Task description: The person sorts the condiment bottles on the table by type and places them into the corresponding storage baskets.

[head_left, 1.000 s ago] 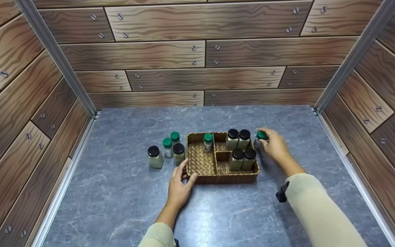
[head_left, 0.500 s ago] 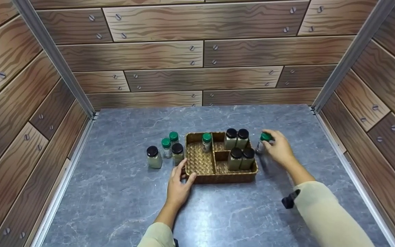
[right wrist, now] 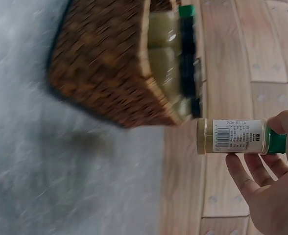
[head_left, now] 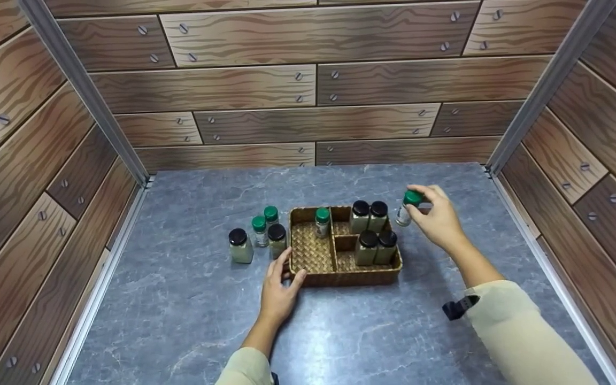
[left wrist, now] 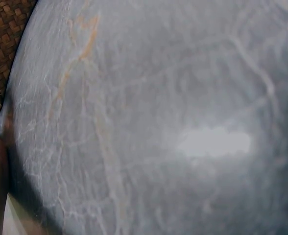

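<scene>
A woven basket [head_left: 318,279] with three compartments stands on the table. Its left compartment holds one green-capped jar [head_left: 322,222]; two black-capped jars [head_left: 360,217] are in the back right one and two more [head_left: 367,248] in the front right one. My left hand [head_left: 279,293] rests at the basket's front left corner, thumb on the rim, fingers along the side. In the right wrist view my right hand [right wrist: 276,188] pinches a labelled jar [right wrist: 237,136] by its green cap; in the head view that hand is right of the basket, the jar raised off the table.
Left of the basket stand two green-capped jars [head_left: 259,231] and two black-capped jars [head_left: 241,247] on the grey marbled table [head_left: 190,315]. Wood-patterned walls [head_left: 265,85] with metal corner rails enclose the back and sides.
My right hand has moved right and then up with the green-capped jar, away from the basket's right side. The left hand and the basket have stayed put.
</scene>
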{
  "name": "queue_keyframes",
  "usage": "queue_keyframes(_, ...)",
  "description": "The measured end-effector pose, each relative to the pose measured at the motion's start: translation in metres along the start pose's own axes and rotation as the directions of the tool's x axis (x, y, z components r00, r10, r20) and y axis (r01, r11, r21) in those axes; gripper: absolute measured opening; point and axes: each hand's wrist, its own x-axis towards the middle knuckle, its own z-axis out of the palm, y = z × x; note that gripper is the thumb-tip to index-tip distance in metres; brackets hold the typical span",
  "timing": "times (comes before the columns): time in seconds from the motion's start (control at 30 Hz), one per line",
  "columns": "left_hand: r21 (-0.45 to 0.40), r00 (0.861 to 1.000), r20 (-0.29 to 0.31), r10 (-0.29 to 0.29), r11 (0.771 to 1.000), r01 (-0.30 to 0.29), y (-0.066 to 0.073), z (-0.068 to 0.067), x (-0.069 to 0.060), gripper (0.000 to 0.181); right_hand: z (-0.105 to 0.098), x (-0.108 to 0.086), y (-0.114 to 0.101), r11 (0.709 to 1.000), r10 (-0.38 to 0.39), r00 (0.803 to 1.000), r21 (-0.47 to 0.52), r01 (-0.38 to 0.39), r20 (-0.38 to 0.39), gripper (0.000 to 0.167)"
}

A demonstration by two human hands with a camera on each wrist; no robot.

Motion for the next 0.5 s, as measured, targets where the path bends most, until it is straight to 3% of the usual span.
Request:
queue_keyframes(0.23,0.003,1.000,-0.009,0.012,1.000,-0.012,0.003,0.000,0.000,0.065,0.005,0.007,-0.034,0.997,-0.067,0.997,0.032,0.066,0.033,0.045)
queue_keyframes(0.5,-0.005,1.000,0.006,0.011,1.000,-0.011,0.000,-0.001,0.000,0.067,0.032,0.010,-0.063,0.994,-0.100,0.988,0.059,0.094,0.122,0.047)
